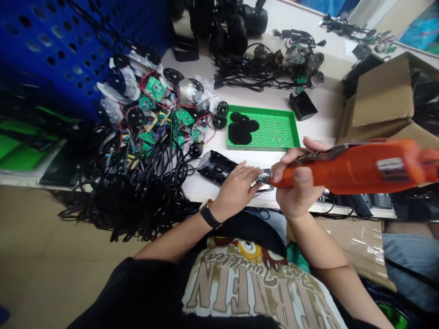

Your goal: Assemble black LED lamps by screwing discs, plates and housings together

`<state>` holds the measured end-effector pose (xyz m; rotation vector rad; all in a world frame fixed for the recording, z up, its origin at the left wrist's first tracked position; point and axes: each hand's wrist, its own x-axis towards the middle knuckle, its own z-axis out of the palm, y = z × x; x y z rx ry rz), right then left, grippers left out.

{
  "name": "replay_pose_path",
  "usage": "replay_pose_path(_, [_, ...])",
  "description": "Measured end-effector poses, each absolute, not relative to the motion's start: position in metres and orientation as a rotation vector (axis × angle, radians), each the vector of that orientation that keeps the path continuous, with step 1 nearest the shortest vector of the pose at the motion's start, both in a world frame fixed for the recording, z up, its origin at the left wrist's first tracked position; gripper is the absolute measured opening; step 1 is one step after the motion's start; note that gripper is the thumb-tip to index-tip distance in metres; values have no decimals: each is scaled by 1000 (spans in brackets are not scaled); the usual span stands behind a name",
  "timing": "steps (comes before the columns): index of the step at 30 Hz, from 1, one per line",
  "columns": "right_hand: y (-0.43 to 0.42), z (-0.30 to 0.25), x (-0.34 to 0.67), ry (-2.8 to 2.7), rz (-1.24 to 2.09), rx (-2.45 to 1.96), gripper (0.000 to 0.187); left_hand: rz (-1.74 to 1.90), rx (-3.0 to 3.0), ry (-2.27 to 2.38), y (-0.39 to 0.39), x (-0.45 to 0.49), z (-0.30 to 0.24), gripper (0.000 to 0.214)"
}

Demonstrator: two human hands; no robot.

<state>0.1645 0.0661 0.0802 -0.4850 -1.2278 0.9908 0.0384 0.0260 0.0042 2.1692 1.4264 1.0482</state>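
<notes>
Gripping an orange electric screwdriver (346, 167) in a closed right hand (295, 183), the person held its tip at a small metal part (264, 177) pinched by the half-closed left hand (236, 187), just beside a black housing (214, 167). A slip of the bit could have gouged the left fingers (248, 176), and a loose hold could have dropped the part among the tangled black cables (137, 192) and green circuit boards (156, 89) nearby, or into the green tray (262, 128).
</notes>
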Motion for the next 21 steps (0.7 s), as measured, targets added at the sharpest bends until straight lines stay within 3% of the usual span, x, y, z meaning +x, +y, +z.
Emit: replay_pose_path(21, [66,62,160,-1354,1062,-586,34,1171,2225,1416,26,38,-4,19])
